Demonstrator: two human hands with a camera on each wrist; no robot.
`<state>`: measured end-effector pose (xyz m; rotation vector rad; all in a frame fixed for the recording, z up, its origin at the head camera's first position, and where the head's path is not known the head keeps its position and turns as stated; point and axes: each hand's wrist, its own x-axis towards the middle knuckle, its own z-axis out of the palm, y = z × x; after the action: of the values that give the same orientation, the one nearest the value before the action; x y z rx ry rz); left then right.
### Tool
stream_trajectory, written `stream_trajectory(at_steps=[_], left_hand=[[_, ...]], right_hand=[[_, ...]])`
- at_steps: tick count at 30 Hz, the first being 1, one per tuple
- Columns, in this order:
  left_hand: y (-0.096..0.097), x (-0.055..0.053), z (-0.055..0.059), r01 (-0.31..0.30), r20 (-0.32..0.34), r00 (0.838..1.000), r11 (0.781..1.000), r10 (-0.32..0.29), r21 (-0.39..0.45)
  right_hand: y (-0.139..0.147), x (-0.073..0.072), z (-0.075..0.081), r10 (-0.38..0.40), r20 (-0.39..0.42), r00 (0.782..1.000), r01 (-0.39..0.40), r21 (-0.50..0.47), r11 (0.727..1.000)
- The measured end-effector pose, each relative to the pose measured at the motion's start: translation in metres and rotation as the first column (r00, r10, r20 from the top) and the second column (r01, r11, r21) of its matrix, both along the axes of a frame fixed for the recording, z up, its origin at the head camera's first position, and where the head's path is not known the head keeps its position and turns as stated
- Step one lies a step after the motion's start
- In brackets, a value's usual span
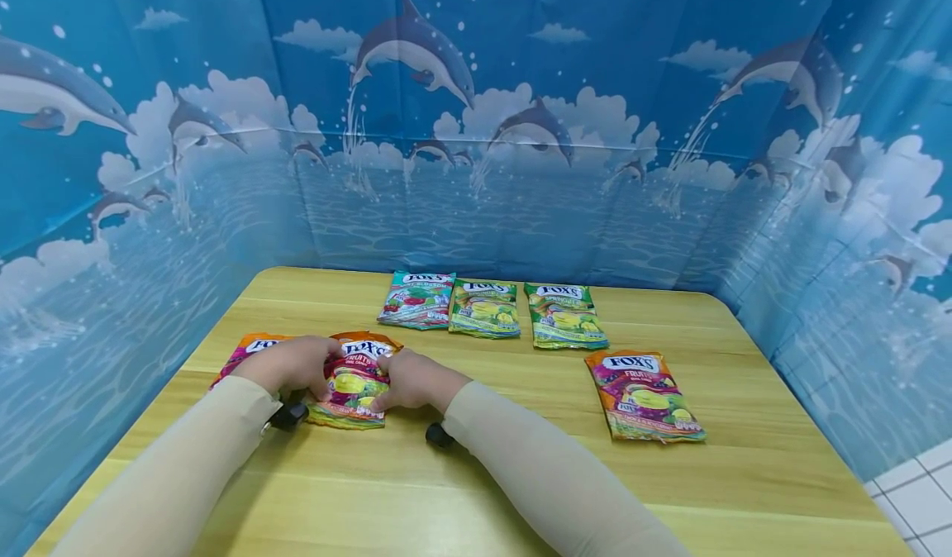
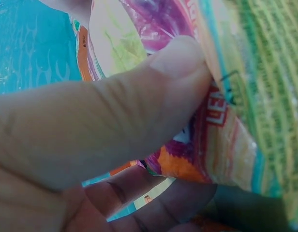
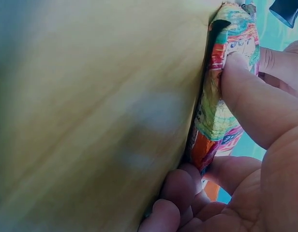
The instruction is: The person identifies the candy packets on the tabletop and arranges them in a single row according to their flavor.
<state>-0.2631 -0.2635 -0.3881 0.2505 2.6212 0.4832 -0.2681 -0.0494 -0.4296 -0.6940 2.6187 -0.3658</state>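
An orange and purple Fox's Fruits candy bag (image 1: 357, 387) lies at the left of the table, between both hands. My left hand (image 1: 293, 364) grips its left edge; in the left wrist view the thumb (image 2: 173, 63) presses on the wrapper (image 2: 260, 96), with other fingers beneath. From the opposite side my right hand (image 1: 419, 378) pinches the bag's right edge, and in the right wrist view the thumb is on the crinkled side (image 3: 216, 116) while curled fingertips reach its far end near the tabletop. Another orange and purple bag (image 1: 244, 350) is partly hidden behind my left hand.
At the back lie a teal Fox's bag (image 1: 418, 301) and two green ones, the nearer-centre bag (image 1: 484, 309) and the right-hand bag (image 1: 567, 317). A further orange and purple bag (image 1: 645, 397) is on the right. A dolphin-print curtain (image 1: 506, 210) surrounds the wooden table (image 1: 357, 491).
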Motion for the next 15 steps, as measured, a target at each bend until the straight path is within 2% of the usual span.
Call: stream_trajectory(at_steps=[9, 15], left_hand=[[0.0001, -0.0018, -0.0019, 0.006, -0.005, 1.000, 1.000, -0.006, -0.025], [-0.0002, -0.0017, -0.0009, 0.003, -0.003, 1.000, 1.000, -0.003, -0.013]], right_hand=[[0.0007, 0.0015, 0.0008, 0.001, 0.011, 1.000, -0.001, -0.020, 1.000], [0.0009, 0.0017, 0.0023, 0.008, 0.007, 1.000, -0.008, -0.007, 1.000]])
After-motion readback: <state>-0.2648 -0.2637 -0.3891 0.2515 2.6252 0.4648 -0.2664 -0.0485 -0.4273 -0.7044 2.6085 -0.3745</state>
